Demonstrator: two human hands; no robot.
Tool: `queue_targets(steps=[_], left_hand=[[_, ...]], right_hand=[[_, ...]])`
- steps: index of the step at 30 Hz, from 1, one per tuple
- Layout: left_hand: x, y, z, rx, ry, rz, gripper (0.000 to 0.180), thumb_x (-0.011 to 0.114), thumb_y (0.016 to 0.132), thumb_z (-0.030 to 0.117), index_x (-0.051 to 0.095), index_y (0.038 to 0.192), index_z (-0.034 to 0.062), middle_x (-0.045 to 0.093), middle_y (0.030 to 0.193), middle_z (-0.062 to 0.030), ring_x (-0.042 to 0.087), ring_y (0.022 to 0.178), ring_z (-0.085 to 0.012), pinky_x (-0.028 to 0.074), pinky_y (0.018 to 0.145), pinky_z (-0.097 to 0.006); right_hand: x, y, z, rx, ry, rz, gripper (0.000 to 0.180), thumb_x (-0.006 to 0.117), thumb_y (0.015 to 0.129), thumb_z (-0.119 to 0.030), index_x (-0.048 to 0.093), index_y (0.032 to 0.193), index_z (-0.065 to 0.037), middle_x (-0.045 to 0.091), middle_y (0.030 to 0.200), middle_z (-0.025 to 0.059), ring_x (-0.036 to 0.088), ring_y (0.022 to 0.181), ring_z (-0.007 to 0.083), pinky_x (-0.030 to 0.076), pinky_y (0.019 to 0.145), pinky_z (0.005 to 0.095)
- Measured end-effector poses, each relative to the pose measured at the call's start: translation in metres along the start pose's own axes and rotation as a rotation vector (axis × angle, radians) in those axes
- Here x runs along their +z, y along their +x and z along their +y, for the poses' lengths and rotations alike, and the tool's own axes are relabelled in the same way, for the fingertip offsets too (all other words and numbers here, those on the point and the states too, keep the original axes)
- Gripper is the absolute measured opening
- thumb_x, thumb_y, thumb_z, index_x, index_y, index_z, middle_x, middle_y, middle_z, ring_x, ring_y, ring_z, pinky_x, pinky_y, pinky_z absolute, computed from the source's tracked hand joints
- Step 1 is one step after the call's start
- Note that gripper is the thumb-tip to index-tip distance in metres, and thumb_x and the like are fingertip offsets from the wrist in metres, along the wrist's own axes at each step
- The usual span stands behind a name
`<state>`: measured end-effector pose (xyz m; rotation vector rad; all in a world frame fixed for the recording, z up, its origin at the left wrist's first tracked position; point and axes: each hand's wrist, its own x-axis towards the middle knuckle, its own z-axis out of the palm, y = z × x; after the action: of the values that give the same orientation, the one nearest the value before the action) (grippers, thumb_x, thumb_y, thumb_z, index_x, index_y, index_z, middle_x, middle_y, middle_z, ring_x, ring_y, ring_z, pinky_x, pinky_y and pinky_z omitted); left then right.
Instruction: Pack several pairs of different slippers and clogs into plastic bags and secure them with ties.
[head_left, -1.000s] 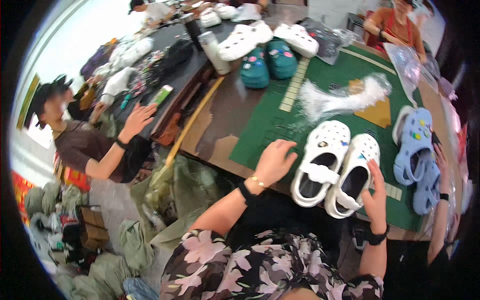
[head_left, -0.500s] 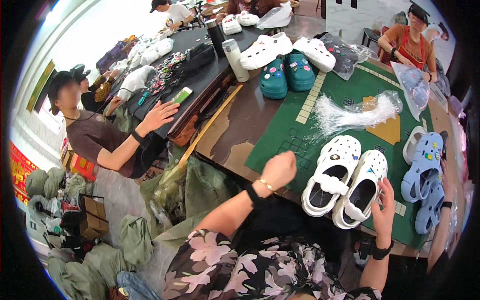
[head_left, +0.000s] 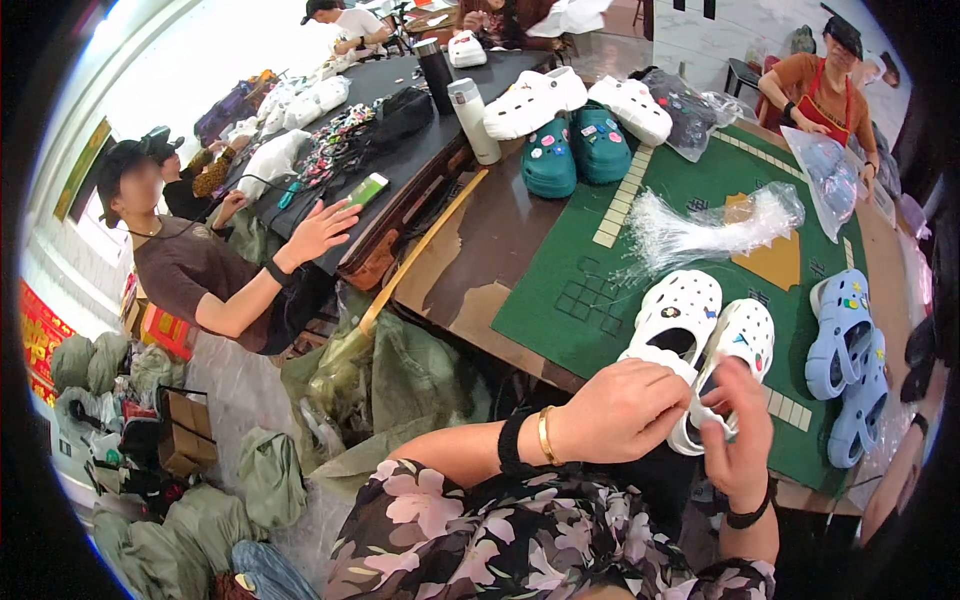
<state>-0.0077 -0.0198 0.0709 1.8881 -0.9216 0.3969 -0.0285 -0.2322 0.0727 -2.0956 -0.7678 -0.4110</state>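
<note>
A pair of white clogs stands on the green mat in front of me, toes pointing away. Small charms sit on the left white clog [head_left: 684, 297] and on the right white clog [head_left: 748, 326]. Over the heel of the left clog is my left hand [head_left: 632, 408], its fingers pinched together; whatever is in them is hidden. My right hand [head_left: 742, 432] hovers by the heel of the right clog, thumb and fingers apart and slightly blurred, with nothing visible in them. Both hands are close together and partly cover the clogs' heel straps.
Beyond the clogs lies a bundle of clear plastic fasteners [head_left: 690, 228] on the green mat [head_left: 540, 290]. Blue clogs [head_left: 842, 340] stand at the right, beside a co-worker's arm [head_left: 900, 470]. Teal clogs [head_left: 603, 145] and a white bottle [head_left: 472, 120] are farther back.
My left hand has moved right and nearer to the clogs' heels, and my right hand has shifted left toward it. The co-worker's arm at the right has drawn back from the blue clogs.
</note>
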Motion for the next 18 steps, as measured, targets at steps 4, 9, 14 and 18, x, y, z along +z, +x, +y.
queue_targets(steps=[4,9,14,18], left_hand=[[-0.016,0.000,0.005,-0.015,0.047,-0.042,0.011,0.068,0.078,0.004,0.061,0.085,0.0062,0.061,0.078,-0.0095,0.060,0.073,-0.0309,0.047,0.067,-0.039],[-0.029,-0.007,-0.008,-0.289,-0.006,0.024,0.017,0.067,0.080,-0.003,0.063,0.096,0.0014,0.063,0.083,-0.0103,0.062,0.074,-0.0258,0.050,0.067,-0.031],[-0.029,-0.013,-0.042,-0.137,0.291,-0.113,0.040,0.076,0.073,0.006,0.061,0.109,0.0021,0.062,0.106,-0.0134,0.060,0.098,-0.0323,0.048,0.087,-0.039],[-0.014,-0.015,-0.052,-0.192,0.359,-0.177,0.063,0.078,0.071,0.011,0.053,0.128,0.0043,0.051,0.130,-0.0171,0.050,0.117,-0.0366,0.042,0.098,-0.044]], right_hand=[[-0.004,-0.002,0.008,0.021,-0.078,-0.070,0.023,0.065,0.079,0.001,0.064,0.102,-0.002,0.066,0.090,0.0148,0.062,0.071,0.0300,0.050,0.064,0.0378],[-0.049,-0.021,0.015,0.240,-0.269,0.006,0.004,0.062,0.087,-0.005,0.063,0.089,-0.002,0.059,0.071,0.0107,0.057,0.061,0.0254,0.045,0.057,0.0330],[-0.093,-0.055,0.014,0.275,-0.223,0.793,0.021,0.044,0.099,-0.005,0.062,0.091,0.001,0.055,0.072,0.0020,0.048,0.062,0.0069,0.036,0.054,0.0213],[-0.094,-0.068,0.001,0.312,-0.239,0.628,0.022,0.046,0.098,-0.009,0.062,0.088,0.003,0.054,0.070,0.0021,0.047,0.059,0.0067,0.035,0.052,0.0219]])
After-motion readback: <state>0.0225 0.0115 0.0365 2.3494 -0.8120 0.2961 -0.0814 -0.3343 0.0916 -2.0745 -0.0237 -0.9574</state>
